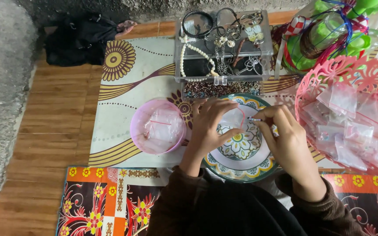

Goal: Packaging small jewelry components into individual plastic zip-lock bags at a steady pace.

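Observation:
My left hand (211, 126) holds a small clear zip bag (234, 118) with a red strip, above a patterned plate (241, 168). My right hand (285, 135) pinches a tiny beaded item (254, 119) at the bag's mouth. Both hands hover over the plate's middle. The plate lies on a cream mat (127, 83) with brown swirls.
A pink bowl (138, 131) holding small clear bags sits to the left. A clear jewellery box (224, 46) with necklaces and beads stands behind the plate. A pink lattice basket (305, 91) full of small bags is at the right, green plastic items (329, 39) behind it.

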